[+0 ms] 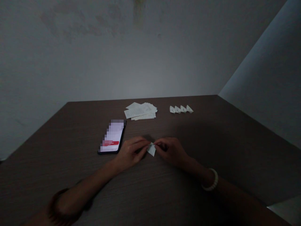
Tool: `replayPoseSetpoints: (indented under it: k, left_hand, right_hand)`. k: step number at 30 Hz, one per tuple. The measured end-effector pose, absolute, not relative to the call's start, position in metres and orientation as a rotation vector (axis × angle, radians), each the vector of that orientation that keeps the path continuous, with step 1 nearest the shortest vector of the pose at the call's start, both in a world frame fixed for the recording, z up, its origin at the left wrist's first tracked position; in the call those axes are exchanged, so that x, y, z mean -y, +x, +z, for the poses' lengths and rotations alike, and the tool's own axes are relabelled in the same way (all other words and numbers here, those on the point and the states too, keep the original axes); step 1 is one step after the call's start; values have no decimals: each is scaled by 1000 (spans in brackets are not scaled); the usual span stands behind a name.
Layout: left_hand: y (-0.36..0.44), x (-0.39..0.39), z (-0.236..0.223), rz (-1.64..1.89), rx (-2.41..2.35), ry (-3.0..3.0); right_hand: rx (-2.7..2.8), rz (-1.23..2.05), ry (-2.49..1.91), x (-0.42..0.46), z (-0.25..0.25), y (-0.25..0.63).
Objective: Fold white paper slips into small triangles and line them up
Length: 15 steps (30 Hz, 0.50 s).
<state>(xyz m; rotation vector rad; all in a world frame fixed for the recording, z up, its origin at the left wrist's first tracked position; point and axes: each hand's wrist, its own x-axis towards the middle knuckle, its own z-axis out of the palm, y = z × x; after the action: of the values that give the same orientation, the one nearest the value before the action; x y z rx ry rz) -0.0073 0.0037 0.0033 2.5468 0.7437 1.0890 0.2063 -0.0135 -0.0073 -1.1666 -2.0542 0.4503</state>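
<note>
A small folded piece of white paper (151,150) is between my two hands, just above or on the dark wooden table (145,194). My left hand (133,150) pinches its left side between thumb and fingers. On the other side, my right hand (171,150) pinches the paper's upper right edge, with the fingers curled. One corner of the paper points down toward me. The fingertips cover its upper edges, so the exact fold there is hidden.
A phone (111,136) with a lit screen lies left of my hands. Farther back is a loose pile of printed paper slips (141,111). To its right, several small folded paper pieces (181,109) stand in a row. A wall (150,62) rises behind the table.
</note>
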Motion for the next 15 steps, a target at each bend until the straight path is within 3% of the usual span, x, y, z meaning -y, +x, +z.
replayPoseSetpoints:
  k: [15]
  left_hand:
    - [-10, -3, -5, 874, -696, 2804]
  right_hand:
    - [2378, 278, -1062, 11, -2, 219]
